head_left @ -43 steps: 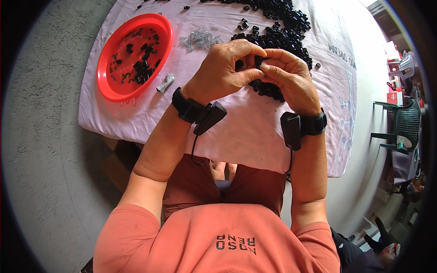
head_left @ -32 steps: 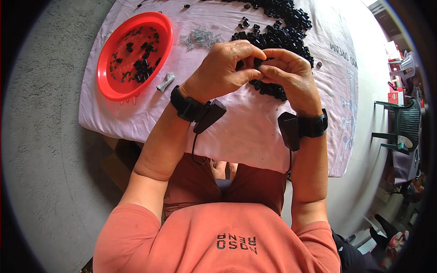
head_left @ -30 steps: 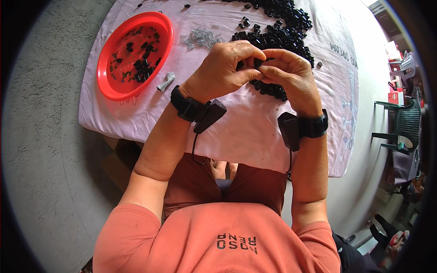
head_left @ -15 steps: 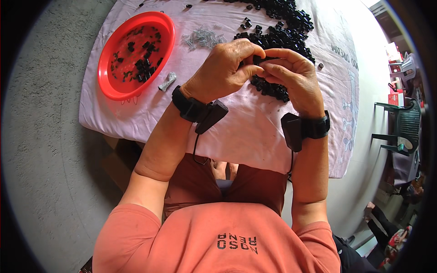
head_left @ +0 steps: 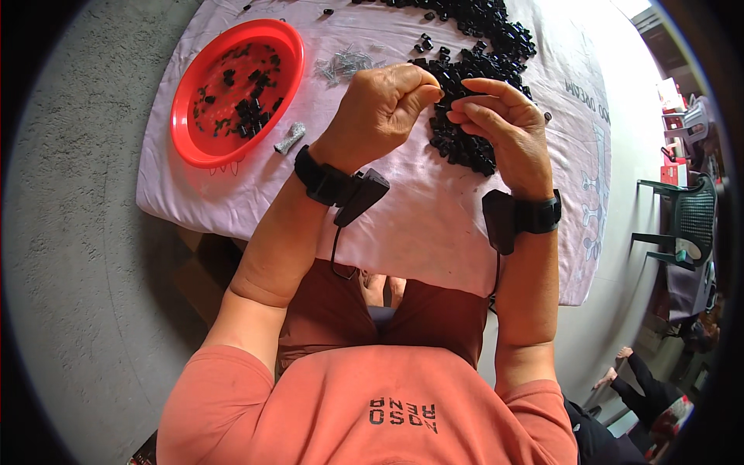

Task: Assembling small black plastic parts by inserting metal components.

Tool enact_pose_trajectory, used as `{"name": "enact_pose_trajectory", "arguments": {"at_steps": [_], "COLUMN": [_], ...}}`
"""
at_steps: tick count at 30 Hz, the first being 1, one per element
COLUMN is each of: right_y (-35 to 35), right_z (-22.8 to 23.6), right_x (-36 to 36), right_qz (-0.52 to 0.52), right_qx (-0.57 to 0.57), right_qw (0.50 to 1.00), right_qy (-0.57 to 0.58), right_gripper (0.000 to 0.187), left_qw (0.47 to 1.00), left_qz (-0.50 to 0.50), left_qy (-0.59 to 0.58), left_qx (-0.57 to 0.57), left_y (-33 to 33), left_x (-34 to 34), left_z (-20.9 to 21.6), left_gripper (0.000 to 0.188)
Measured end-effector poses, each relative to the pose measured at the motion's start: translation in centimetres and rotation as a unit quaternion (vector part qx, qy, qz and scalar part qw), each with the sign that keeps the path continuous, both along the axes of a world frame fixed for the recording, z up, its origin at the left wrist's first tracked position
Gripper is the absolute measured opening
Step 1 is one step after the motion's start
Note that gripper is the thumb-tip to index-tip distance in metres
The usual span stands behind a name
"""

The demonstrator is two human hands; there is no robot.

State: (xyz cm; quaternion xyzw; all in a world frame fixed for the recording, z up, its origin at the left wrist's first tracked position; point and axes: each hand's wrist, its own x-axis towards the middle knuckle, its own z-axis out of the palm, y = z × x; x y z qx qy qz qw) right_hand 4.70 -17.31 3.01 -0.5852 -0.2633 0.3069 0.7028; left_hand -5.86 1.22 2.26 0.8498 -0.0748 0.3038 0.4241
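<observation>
Black pieces [head_left: 251,114] dot the upper-left red basin [head_left: 296,66], more seemingly remain in the upper-centre heap [head_left: 496,68], left hand [head_left: 381,112] pinched, contents unclear, right hand [head_left: 513,133] apart, fingers loosely parted

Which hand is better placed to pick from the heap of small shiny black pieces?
Probably the right hand: it appears over the black heap, thumb and forefinger parted. The left hand is pinched; whether it holds anything is unclear.

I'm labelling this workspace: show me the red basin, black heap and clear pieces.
Red basin [head_left: 297,62]: head view, right side of the rim.
Black heap [head_left: 487,67]: head view, its middle part.
Clear pieces [head_left: 346,65]: head view, middle of the cluster.
</observation>
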Motion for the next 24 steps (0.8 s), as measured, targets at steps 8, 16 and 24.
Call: {"name": "enact_pose_trajectory", "arguments": {"at_steps": [8,16,24], "right_y": [0.0,0.1,0.2], "right_z": [0.0,0.3,-0.1], "right_x": [0.0,-0.2,-0.2], "right_qz": [-0.021,-0.004,0.018], "right_qx": [0.009,0.008,-0.016], "right_qw": [1.000,1.000,1.000], "right_qy": [0.017,0.013,-0.008], "right_gripper": [0.028,0.028,0.023], "left_qw": [0.977,0.981,0.990], "left_qz": [0.009,-0.008,-0.011], "left_qy": [0.084,0.106,0.091], "left_qx": [-0.195,-0.165,-0.109], "left_y": [0.3,-0.2,-1.6], "left_x": [0.1,0.4,0.3], "left_z": [0.3,-0.1,-0.2], "left_gripper": [0.011,0.012,0.013]}}
